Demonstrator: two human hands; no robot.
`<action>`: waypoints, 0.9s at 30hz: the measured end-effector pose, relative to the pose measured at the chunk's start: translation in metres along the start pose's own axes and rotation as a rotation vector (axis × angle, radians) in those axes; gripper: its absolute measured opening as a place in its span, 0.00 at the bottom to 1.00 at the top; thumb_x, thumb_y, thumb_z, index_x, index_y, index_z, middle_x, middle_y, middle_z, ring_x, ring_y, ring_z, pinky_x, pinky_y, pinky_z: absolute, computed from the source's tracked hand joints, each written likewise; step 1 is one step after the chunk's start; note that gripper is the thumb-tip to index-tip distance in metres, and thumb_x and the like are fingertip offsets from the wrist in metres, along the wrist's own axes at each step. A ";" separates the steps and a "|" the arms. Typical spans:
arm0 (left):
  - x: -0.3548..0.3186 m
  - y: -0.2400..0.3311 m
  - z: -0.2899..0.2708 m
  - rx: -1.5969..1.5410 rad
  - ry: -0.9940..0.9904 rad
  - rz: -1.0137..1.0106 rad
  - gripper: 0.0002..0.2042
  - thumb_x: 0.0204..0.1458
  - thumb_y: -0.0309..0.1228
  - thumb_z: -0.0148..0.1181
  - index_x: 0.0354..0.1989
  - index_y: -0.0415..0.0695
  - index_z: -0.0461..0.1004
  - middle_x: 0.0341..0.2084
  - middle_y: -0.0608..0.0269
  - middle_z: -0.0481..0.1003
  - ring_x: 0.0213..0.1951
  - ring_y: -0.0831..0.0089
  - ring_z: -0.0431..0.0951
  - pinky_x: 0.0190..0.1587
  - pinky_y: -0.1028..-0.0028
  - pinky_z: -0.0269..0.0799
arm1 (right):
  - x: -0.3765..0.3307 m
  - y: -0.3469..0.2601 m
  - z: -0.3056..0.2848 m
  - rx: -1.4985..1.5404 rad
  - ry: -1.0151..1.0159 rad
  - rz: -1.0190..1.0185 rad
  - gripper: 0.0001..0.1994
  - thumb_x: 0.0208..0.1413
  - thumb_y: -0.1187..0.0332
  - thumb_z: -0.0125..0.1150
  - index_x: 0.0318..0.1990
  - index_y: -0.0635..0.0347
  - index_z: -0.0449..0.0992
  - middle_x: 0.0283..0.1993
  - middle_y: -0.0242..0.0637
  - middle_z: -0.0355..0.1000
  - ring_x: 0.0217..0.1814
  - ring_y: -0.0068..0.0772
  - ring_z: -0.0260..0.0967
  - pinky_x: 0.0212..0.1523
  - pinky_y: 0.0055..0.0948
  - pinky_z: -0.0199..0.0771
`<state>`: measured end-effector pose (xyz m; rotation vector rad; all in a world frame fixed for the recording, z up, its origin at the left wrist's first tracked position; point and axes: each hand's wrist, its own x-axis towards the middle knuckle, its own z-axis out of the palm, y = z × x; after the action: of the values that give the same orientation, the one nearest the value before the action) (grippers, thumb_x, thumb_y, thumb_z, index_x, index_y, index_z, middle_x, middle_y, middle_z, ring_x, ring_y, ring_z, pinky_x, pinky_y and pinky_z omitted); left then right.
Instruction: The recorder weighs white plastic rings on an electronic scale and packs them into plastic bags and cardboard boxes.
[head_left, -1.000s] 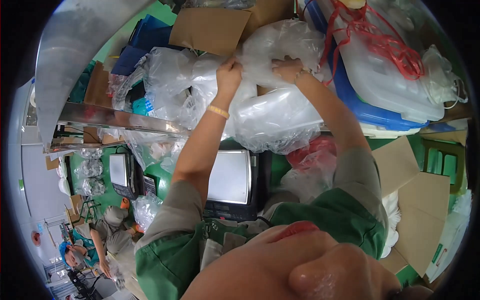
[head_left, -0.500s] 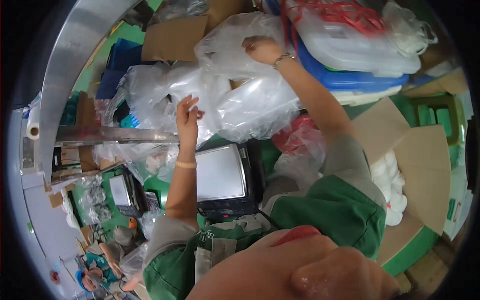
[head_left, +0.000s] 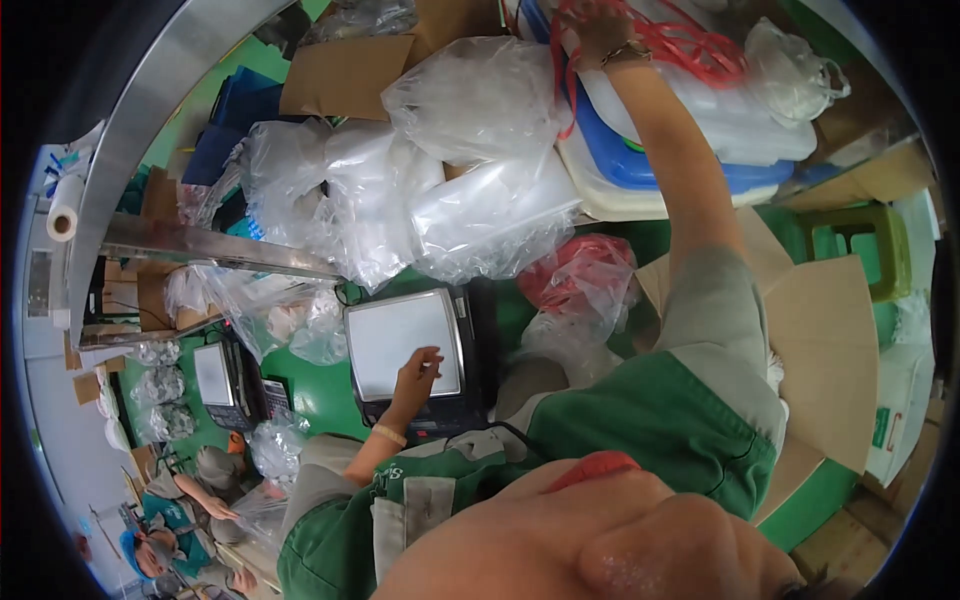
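Observation:
My left hand (head_left: 418, 380) hovers over the pale plate of a black weighing scale (head_left: 400, 340). Its fingers are loosely bent and apart, with nothing in them. My right hand (head_left: 597, 35) reaches far up to a tangle of red plastic cord (head_left: 690, 45), which lies on a stack of clear and blue plastic box lids (head_left: 690, 172). The fingers of that hand are dark and partly lost against the cord, so I cannot see whether they grip it. Left of this arm lie clear plastic bags (head_left: 480, 100) and a bundle of flat clear bags (head_left: 495, 205).
A metal frame bar (head_left: 220, 250) crosses at left. An open cardboard box (head_left: 825, 340) stands at my right, beside a green plastic stool (head_left: 855, 245). Red and clear bags (head_left: 580, 270) lie past the scale. A second scale (head_left: 225, 380) and a co-worker (head_left: 180, 530) are at lower left.
My left hand has drawn back from the clear bags to over the scale. My right hand has moved from above the clear bag, up and right to the red cord.

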<state>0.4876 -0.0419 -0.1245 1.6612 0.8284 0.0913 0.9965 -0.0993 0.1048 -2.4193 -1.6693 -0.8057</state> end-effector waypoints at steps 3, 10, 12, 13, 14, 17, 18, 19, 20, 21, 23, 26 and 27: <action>-0.016 -0.003 0.009 0.070 -0.010 -0.093 0.10 0.53 0.28 0.48 0.43 0.41 0.68 0.31 0.61 0.74 0.27 0.77 0.74 0.31 0.79 0.70 | 0.059 0.011 0.097 -0.338 -0.379 -0.052 0.24 0.53 0.53 0.45 0.57 0.43 0.56 0.58 0.41 0.53 0.58 0.46 0.52 0.53 0.48 0.55; -0.048 -0.004 0.020 0.273 0.016 -0.087 0.09 0.51 0.29 0.51 0.39 0.41 0.70 0.27 0.60 0.75 0.27 0.76 0.73 0.29 0.78 0.68 | 0.080 -0.001 0.144 -0.200 -0.289 0.518 0.18 0.50 0.64 0.43 0.50 0.47 0.67 0.56 0.41 0.60 0.51 0.43 0.64 0.37 0.42 0.71; -0.033 -0.006 0.019 0.320 -0.080 -0.062 0.10 0.51 0.30 0.51 0.40 0.42 0.70 0.25 0.63 0.74 0.26 0.82 0.71 0.28 0.81 0.66 | 0.058 0.126 0.189 -0.097 -0.170 0.482 0.14 0.50 0.64 0.45 0.42 0.55 0.73 0.43 0.44 0.71 0.40 0.46 0.71 0.34 0.40 0.72; -0.034 -0.007 0.017 0.310 -0.075 -0.072 0.10 0.51 0.30 0.51 0.40 0.42 0.70 0.25 0.63 0.74 0.26 0.82 0.71 0.28 0.81 0.66 | 0.048 0.157 0.188 -0.094 -0.177 0.468 0.14 0.50 0.64 0.45 0.42 0.55 0.73 0.43 0.44 0.71 0.40 0.46 0.71 0.34 0.40 0.72; -0.037 -0.005 0.015 0.299 -0.057 -0.117 0.10 0.51 0.31 0.51 0.40 0.42 0.70 0.24 0.62 0.74 0.26 0.81 0.71 0.28 0.80 0.67 | 0.046 0.189 0.167 -0.141 -0.236 0.472 0.14 0.48 0.62 0.47 0.40 0.55 0.73 0.41 0.45 0.71 0.40 0.44 0.71 0.36 0.39 0.72; -0.047 -0.002 0.013 0.302 0.002 -0.197 0.09 0.51 0.31 0.50 0.39 0.41 0.70 0.25 0.61 0.74 0.26 0.78 0.72 0.29 0.77 0.68 | 0.036 0.195 0.123 -0.086 -0.208 0.752 0.17 0.44 0.55 0.57 0.39 0.54 0.73 0.37 0.40 0.73 0.40 0.37 0.71 0.41 0.34 0.71; -0.041 -0.008 0.014 0.293 -0.007 -0.123 0.09 0.52 0.30 0.50 0.39 0.41 0.70 0.25 0.61 0.74 0.26 0.78 0.72 0.29 0.78 0.68 | 0.022 0.203 0.114 -0.105 -0.211 0.770 0.17 0.44 0.55 0.57 0.39 0.54 0.73 0.37 0.40 0.73 0.40 0.37 0.71 0.41 0.34 0.71; -0.039 -0.011 0.014 0.280 0.000 -0.060 0.09 0.52 0.30 0.50 0.39 0.41 0.70 0.25 0.61 0.74 0.26 0.78 0.72 0.29 0.78 0.67 | 0.015 0.204 0.111 -0.132 -0.222 0.725 0.17 0.44 0.56 0.57 0.40 0.54 0.73 0.38 0.40 0.73 0.41 0.38 0.70 0.42 0.34 0.70; -0.038 -0.014 0.013 0.284 -0.014 -0.057 0.10 0.52 0.31 0.50 0.39 0.40 0.70 0.25 0.61 0.74 0.27 0.78 0.72 0.30 0.78 0.67 | 0.009 0.205 0.109 -0.157 -0.234 0.678 0.17 0.43 0.56 0.57 0.40 0.54 0.73 0.38 0.40 0.72 0.42 0.38 0.70 0.43 0.35 0.70; -0.038 -0.016 0.013 0.283 -0.018 -0.058 0.10 0.52 0.31 0.50 0.39 0.40 0.70 0.25 0.61 0.74 0.27 0.78 0.72 0.30 0.78 0.67 | 0.005 0.205 0.107 -0.180 -0.245 0.629 0.18 0.43 0.57 0.57 0.41 0.54 0.72 0.39 0.40 0.72 0.43 0.38 0.69 0.43 0.35 0.69; -0.036 -0.014 0.014 0.291 -0.052 -0.116 0.10 0.53 0.31 0.50 0.39 0.40 0.70 0.24 0.61 0.74 0.27 0.79 0.72 0.31 0.78 0.67 | -0.003 0.209 0.105 -0.227 -0.264 0.532 0.18 0.43 0.58 0.58 0.42 0.54 0.71 0.41 0.40 0.71 0.45 0.39 0.67 0.45 0.36 0.67; -0.038 -0.002 0.015 0.294 -0.058 -0.215 0.10 0.53 0.31 0.50 0.39 0.40 0.70 0.23 0.61 0.73 0.26 0.79 0.71 0.30 0.78 0.67 | -0.007 0.210 0.105 -0.287 -0.282 0.375 0.19 0.43 0.60 0.58 0.44 0.53 0.70 0.43 0.40 0.70 0.47 0.40 0.65 0.47 0.36 0.65; -0.039 -0.015 0.015 0.289 -0.024 -0.078 0.10 0.53 0.31 0.49 0.39 0.39 0.70 0.21 0.62 0.72 0.25 0.80 0.69 0.30 0.78 0.66 | -0.007 0.208 0.105 -0.305 -0.287 0.322 0.20 0.43 0.60 0.58 0.45 0.53 0.70 0.44 0.40 0.69 0.48 0.40 0.64 0.48 0.37 0.64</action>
<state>0.4592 -0.0758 -0.1280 1.8930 0.9197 -0.1075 1.2195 -0.1495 0.0561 -3.0338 -1.2478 -0.7358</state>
